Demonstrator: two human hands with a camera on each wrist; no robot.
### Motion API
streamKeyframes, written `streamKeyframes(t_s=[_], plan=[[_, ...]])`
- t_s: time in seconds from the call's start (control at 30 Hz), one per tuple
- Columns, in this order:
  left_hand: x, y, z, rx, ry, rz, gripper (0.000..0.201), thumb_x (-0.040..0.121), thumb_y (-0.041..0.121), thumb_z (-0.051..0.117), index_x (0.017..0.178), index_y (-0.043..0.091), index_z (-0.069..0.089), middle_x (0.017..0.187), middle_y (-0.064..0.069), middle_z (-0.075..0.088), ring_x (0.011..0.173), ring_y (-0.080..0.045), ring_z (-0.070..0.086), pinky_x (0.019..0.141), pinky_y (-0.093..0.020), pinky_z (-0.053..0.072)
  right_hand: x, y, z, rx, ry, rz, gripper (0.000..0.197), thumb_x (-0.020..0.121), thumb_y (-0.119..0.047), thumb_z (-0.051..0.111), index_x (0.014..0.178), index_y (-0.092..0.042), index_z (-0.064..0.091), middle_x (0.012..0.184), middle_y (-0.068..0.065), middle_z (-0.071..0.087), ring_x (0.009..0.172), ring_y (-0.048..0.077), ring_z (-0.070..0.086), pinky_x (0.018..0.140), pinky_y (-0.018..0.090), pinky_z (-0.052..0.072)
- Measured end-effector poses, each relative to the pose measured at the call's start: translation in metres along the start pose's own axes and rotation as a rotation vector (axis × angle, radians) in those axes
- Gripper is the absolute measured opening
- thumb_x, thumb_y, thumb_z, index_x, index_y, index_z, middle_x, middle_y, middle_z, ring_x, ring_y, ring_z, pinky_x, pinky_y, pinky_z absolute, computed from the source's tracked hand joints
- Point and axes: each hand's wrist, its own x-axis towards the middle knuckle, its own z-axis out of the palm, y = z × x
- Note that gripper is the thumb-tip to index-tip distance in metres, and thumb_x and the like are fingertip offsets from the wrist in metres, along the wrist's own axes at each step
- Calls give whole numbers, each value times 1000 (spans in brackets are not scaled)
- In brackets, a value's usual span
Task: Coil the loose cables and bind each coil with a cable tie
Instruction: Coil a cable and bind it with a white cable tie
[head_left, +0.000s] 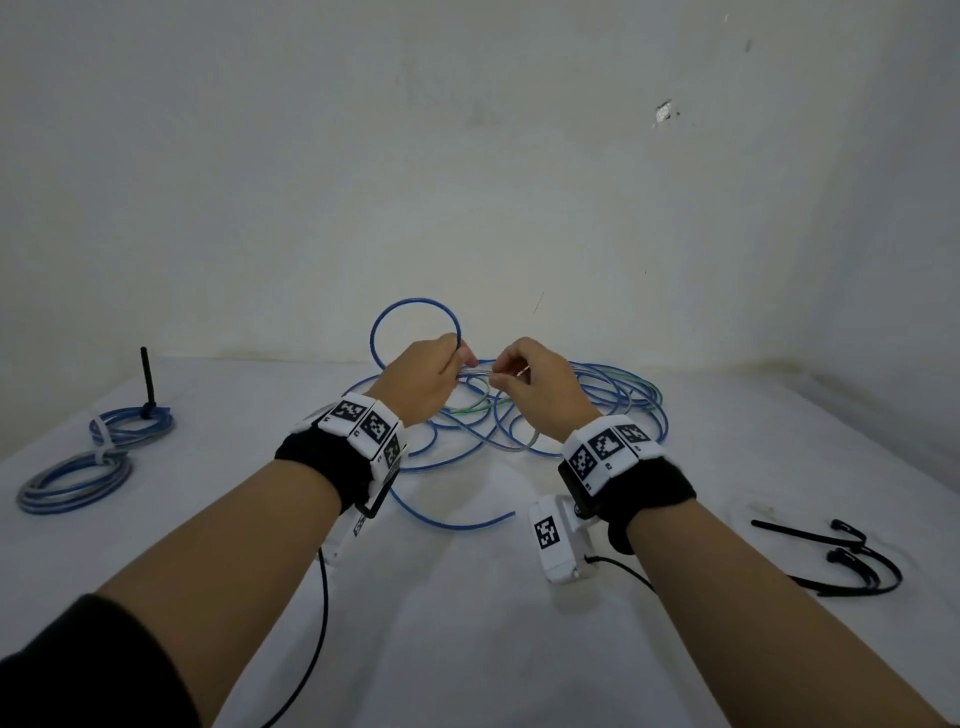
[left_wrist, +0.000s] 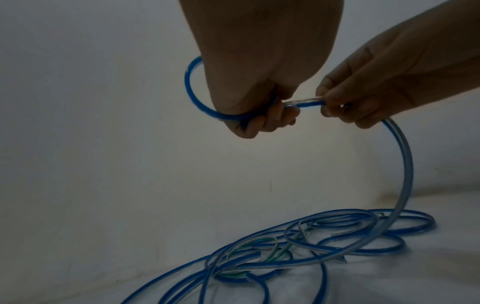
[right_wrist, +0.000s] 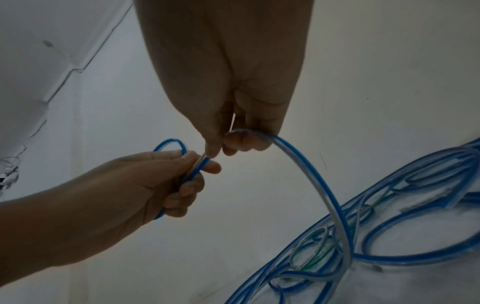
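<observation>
Both hands (head_left: 415, 382) (head_left: 535, 387) pinch the blue cable (head_left: 415, 304) between them.

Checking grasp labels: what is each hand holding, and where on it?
Left hand grips the blue cable where its first loop closes. Right hand pinches the same cable just beside it, before it drops to the pile.

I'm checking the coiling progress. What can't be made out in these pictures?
- Cable turns inside the left hand: head view, fingers cover them.
- Loose pile: how many separate cables, wrist views, strands overlap.
- Black ties: their count, head view, they overlap.
- Cable ends at the right hand: blurred.
</observation>
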Motion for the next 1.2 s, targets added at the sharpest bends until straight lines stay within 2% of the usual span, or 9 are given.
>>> streamKeyframes(t_s=[0.13,0.23,0.33,0.43,0.63,0.77,0.97,1.1,1.2], plan=[[3,-3,-9,-58,107,-57,36,102,26,31,103,4,60,72,10,48,70,-13,48,69,-27,34,-5,19,-3,-207,-104,35,13,87,-17,64,93,-8,57,86,1,60,79,19,55,74,31,44],[4,-5,-19,-149,119,-158,41,100,36,35,103,4,60,73,5,52,65,-11,47,67,-29,35,-10,34,-4,-303,-117,101,17,87,-26,65,84,-11,57,89,6,64,82,21,57,75,34,45],[2,-7,-21,-204,36,-245,42,99,39,36,104,6,59,79,-1,56,69,-15,51,64,-26,40,-8,32,-5,-80,3,187,11,93,-19,55,91,-9,52,90,13,63,68,22,57,61,26,48],[-1,-11,-18,-248,-80,-285,46,100,43,29,95,9,59,67,-1,49,58,-12,44,54,-24,34,3,17,-6,250,200,228,8,97,-14,48,95,-8,45,87,17,62,51,18,57,45,24,49],[-9,-22,-12,-371,-189,-318,60,100,45,25,70,6,59,50,1,33,38,-7,29,39,-16,26,25,-10,-14,298,490,34,8,91,-12,58,90,-11,50,82,7,62,62,16,55,59,22,49],[-12,-24,-13,-529,-174,-337,55,101,41,26,79,3,60,50,3,26,37,-6,22,36,-16,22,33,-14,-20,302,554,-71,19,87,3,53,96,-13,51,88,0,60,76,15,59,73,22,49],[-10,-12,-20,-757,-120,-330,47,102,39,23,71,11,44,42,7,28,34,-6,20,36,-14,18,34,-12,-24,184,512,-120,12,88,0,54,95,-9,55,79,-2,59,66,15,58,66,22,49],[-10,-2,-28,-817,-294,-317,47,101,40,25,67,12,42,43,5,25,35,-7,19,39,-15,15,36,-2,-25,78,496,-111,8,89,-1,54,95,-3,58,82,0,59,75,17,55,74,34,51],[-12,4,-28,-749,-423,-294,48,101,39,27,64,12,42,43,4,24,36,-7,18,40,-16,13,38,4,-30,-17,498,-115,11,89,2,51,94,0,60,86,11,64,79,23,56,74,28,44]])
